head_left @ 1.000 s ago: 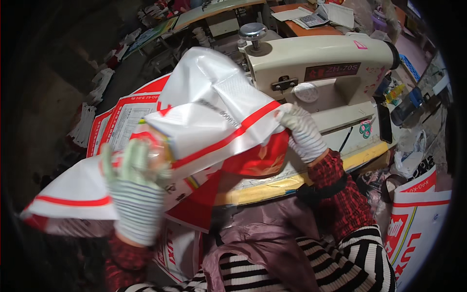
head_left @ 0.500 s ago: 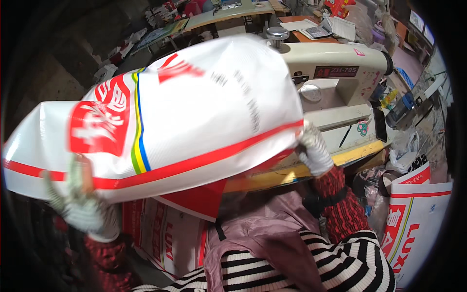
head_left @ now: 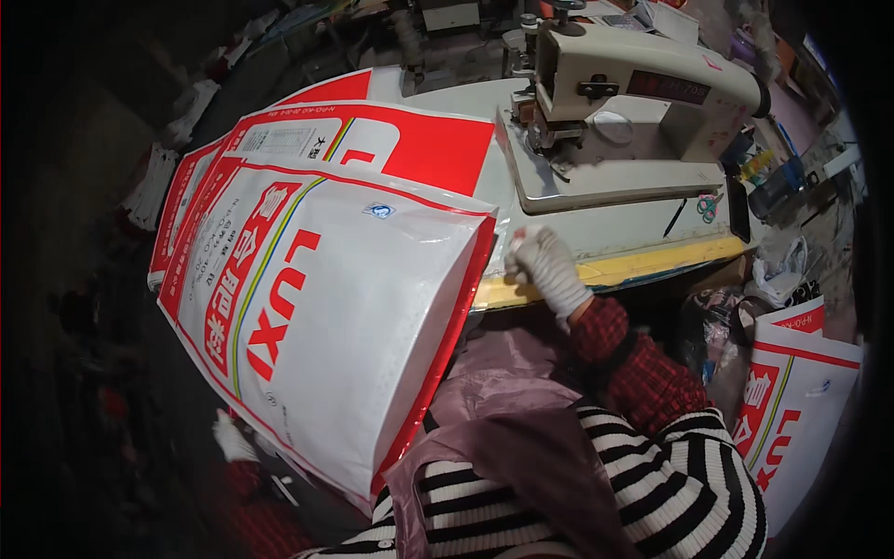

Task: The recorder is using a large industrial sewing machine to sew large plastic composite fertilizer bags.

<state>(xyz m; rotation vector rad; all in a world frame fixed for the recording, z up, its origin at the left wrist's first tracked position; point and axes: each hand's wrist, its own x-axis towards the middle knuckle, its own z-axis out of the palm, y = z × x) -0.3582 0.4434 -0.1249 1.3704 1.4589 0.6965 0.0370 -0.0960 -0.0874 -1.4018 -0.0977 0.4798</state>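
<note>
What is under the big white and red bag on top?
Under the white and red bag lie more flat bags of the same kind, their red edges peeking out on the sewing table. How many are stacked is covered. The left hand shows below its lower edge.

**Bright centre, dark rim**

Light falls from above onto the white sack and the sewing machine, both bright and fairly sharp. Soft glare sheens the sack's glossy face. The far left sinks into deep shadow. Fisheye bending curves the table edge; corners vignette black.
</note>
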